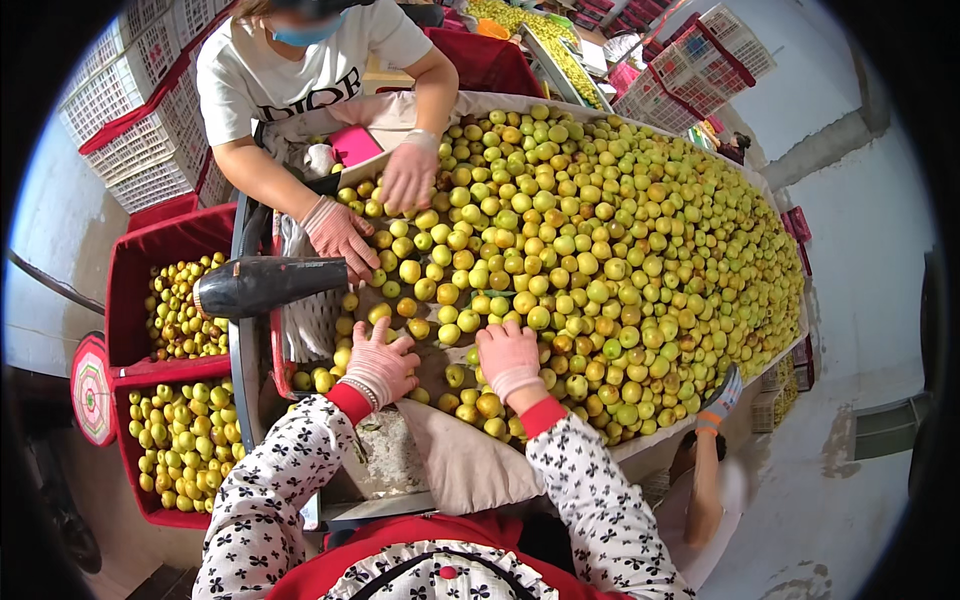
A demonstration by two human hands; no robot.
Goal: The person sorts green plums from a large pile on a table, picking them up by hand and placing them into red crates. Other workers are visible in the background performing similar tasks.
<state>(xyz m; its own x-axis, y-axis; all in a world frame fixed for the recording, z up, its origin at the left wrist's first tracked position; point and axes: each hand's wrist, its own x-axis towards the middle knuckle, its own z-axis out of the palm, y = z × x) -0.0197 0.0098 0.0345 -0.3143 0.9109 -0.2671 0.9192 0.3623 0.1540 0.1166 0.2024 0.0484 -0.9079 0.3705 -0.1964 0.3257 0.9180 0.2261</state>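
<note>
A broad heap of yellow-green jujubes (637, 262) covers the cloth-lined sorting table before me. My left hand (379, 366), in a thin pink striped glove, rests at the heap's near left end with its fingers spread. A few jujubes (342, 355) lie against its thumb side and fingertips, and I see none in its grasp. My right hand (511, 358), gloved alike, lies palm down at the heap's near edge. Its fingers bend over the fruit, and whatever is under the palm is hidden. Between both hands, loose jujubes (454, 375) are scattered on the table surface.
A black hair dryer (270, 286) juts over the table's left end, beside white netting (306, 330). Red-lined crates (176, 517) of jujubes stand left. Across from me, a masked co-worker's gloved hands (341, 232) touch fruit. Another person's gloved hand (724, 401) reaches the right edge.
</note>
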